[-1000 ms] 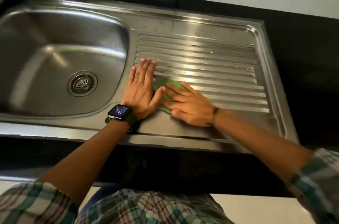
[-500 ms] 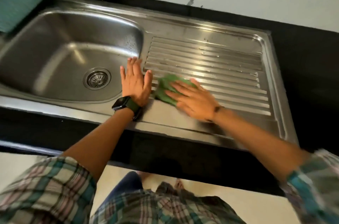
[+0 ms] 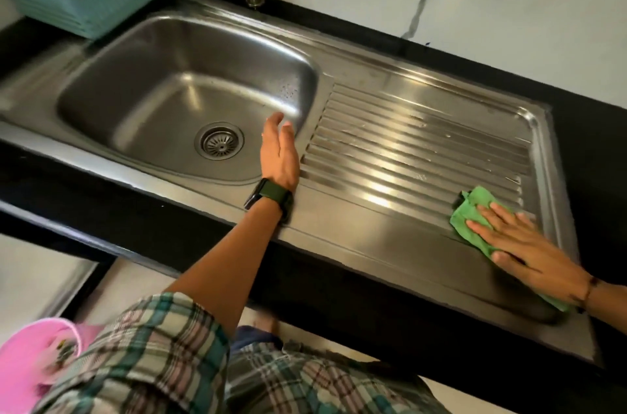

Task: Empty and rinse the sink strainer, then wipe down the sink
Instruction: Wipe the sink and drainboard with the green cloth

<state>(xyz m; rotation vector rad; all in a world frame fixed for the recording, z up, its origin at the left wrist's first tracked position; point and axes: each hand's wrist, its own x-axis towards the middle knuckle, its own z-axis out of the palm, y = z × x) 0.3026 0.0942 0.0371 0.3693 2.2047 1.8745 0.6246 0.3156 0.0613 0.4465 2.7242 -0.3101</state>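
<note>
Most of the job looks done: the strainer (image 3: 219, 142) sits clean in the sink (image 3: 190, 74) drain, while the right hand (image 3: 519, 244), fingers spread flat, presses the green cloth (image 3: 470, 210) on the drainboard (image 3: 414, 149)'s near right corner, left hand (image 3: 280, 155) relaxed open.

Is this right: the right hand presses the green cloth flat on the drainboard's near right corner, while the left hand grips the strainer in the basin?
Not quite. The head view shows the left hand holding nothing: it rests by the basin's right rim, fingers straight, and the strainer sits untouched in the drain. The rest holds: the right hand presses the green cloth flat on the drainboard's near right corner.
</note>
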